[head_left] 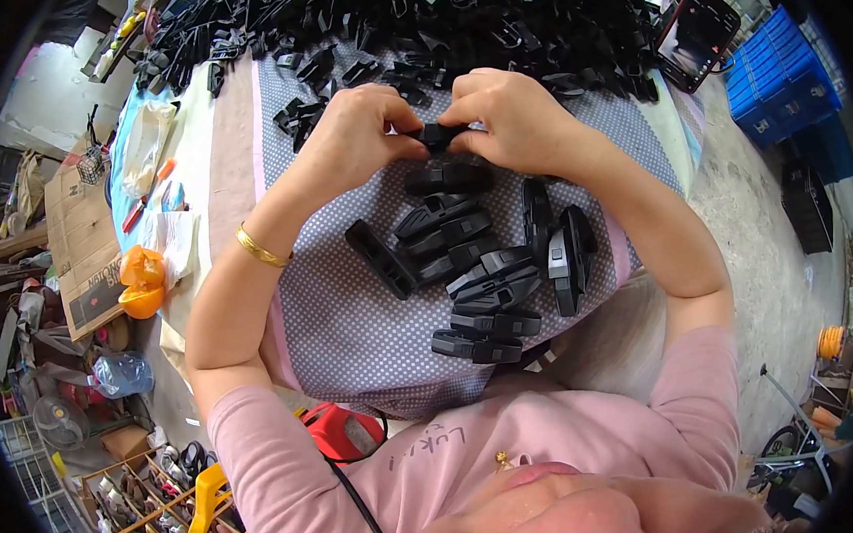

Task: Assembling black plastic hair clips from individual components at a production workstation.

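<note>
My left hand (355, 134) and my right hand (510, 115) meet over the middle of the table, both pinching one small black plastic buckle part (435, 135) between the fingertips. Just below them, several assembled black buckles (476, 273) lie in a loose row on the dotted grey cloth (352, 320). A big heap of loose black buckle parts (411, 18) fills the far side of the table. A gold bangle (261, 247) sits on my left wrist.
A phone (697, 33) leans at the far right of the table. Blue crates (776, 79) stand on the concrete floor to the right. On the left lie an orange cup (139, 282), cardboard (78, 239), a plastic bag and pens. A red thing (341, 430) is near my lap.
</note>
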{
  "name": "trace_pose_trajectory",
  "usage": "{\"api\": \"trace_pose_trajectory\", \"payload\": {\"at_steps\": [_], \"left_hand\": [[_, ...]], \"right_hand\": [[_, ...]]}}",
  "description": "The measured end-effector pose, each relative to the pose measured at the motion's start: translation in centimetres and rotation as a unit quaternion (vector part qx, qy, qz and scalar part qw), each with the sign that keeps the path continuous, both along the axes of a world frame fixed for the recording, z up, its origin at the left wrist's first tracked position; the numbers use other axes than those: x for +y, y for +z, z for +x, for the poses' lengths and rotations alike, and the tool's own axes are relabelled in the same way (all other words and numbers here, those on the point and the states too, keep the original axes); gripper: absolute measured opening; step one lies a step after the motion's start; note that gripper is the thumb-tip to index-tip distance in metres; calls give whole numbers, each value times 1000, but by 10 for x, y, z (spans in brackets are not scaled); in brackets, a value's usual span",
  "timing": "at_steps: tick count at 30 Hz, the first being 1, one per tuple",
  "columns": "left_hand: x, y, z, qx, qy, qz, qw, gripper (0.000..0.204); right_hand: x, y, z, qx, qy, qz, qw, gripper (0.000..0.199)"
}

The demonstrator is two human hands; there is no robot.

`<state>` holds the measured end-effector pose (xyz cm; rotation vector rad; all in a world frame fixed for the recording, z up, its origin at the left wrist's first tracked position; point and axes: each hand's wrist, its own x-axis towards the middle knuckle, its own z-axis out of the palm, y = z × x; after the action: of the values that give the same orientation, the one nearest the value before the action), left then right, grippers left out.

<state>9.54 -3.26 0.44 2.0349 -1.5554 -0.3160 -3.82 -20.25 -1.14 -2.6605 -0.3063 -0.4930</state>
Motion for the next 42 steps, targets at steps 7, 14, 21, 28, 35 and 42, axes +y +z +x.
{"api": "trace_pose_trajectory", "payload": {"at_steps": [7,14,21,28,35,42], "left_hand": [[-12,12,0,50,-39,46,997,19],[-60,-13,53,-292,69,-117,947,18],[-49,-1,68,-255,32,-152,954,18],[-7,7,53,293,116,-131,940,23],[8,-8,23,420,72,-118,897,51],[9,-9,13,352,44,3,935,39]], "right_hand": [[-30,39,-32,123,3,-24,992,37],[-22,27,-28,139,-17,-101,985,28],[-18,15,-11,38,-42,-59,997,26],[-12,8,-4,-75,-50,39,995,29],[6,0,2,17,9,172,985,29],[-3,18,-8,177,76,161,968,23]]}}
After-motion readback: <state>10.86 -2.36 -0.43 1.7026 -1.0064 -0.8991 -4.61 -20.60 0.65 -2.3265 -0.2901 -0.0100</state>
